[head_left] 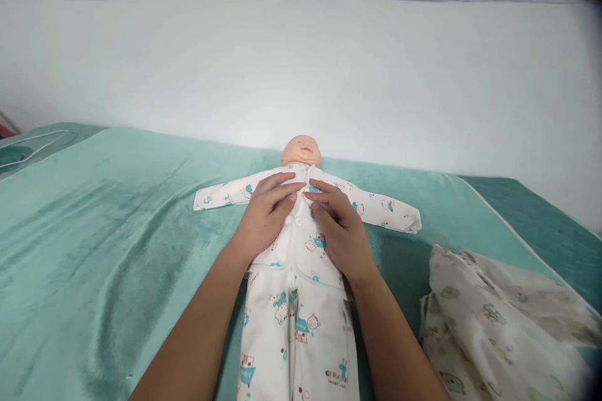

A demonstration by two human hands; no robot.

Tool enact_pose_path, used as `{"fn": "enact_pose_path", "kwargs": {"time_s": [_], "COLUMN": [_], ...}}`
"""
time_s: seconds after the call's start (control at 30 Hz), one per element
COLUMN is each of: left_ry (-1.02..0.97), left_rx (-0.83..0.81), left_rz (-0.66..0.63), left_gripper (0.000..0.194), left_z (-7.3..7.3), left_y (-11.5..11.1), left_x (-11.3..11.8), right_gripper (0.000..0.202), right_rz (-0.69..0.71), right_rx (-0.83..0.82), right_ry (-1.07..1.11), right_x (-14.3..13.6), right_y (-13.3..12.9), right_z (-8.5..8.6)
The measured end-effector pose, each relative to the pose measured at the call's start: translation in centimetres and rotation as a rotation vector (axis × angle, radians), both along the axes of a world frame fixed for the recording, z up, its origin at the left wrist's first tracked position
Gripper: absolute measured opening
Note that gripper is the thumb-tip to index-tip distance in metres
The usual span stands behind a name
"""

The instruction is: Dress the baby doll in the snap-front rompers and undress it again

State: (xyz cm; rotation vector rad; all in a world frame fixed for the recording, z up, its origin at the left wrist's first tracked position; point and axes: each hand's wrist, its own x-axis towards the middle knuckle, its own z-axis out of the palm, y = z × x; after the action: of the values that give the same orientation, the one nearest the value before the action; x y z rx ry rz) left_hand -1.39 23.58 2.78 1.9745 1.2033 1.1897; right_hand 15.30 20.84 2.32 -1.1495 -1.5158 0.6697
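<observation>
A baby doll point(301, 151) lies on its back, head toward the wall, arms stretched out sideways. It wears a white long-sleeved baby shirt point(308, 244) with small printed animals and matching baby pants point(324, 332). On the left of the shirt's front opening, my left hand point(270, 213) grips the fabric edge between thumb and fingers at chest height. Opposite it, my right hand point(341, 222) pinches the other edge. A round button point(298, 221) shows just below the fingertips. My fingers partly cover the fabric between them.
A green plush blanket point(141, 200) with wrinkles spreads under the doll. At the lower right lies a crumpled white printed cloth point(498, 319). Behind the doll's head rises a white wall point(301, 62). A thin white cord point(37, 144) lies at the far left.
</observation>
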Motion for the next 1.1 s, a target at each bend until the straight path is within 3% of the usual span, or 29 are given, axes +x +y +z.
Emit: {"fn": "enact_pose_path", "kwargs": {"time_s": [0.27,0.37,0.6,0.83,1.1], "left_ry": [0.04,0.033,0.017,0.029,-0.147], "left_rx": [0.04,0.03,0.015,0.01,-0.006], "left_rz": [-0.008,-0.007,-0.029,-0.023,0.028], "left_gripper": [0.033,0.033,0.035,0.038,0.022], "left_z": [0.2,0.4,0.1,0.2,-0.2], "left_y": [-0.1,-0.2,-0.2,-0.4,-0.4], "left_x": [0.0,0.0,0.0,0.1,0.2], "right_gripper": [0.017,0.024,0.042,0.036,0.02], "right_rz": [0.013,-0.008,0.04,-0.014,0.008], "right_rx": [-0.061,-0.086,0.054,0.048,0.023], "right_ry": [0.052,0.066,-0.164,-0.258,-0.109], "right_x": [-0.2,-0.1,0.2,-0.1,-0.1], "right_y": [0.0,0.0,0.4,0.7,1.1], "right_z": [0.1,0.1,-0.1,0.0,0.5]}}
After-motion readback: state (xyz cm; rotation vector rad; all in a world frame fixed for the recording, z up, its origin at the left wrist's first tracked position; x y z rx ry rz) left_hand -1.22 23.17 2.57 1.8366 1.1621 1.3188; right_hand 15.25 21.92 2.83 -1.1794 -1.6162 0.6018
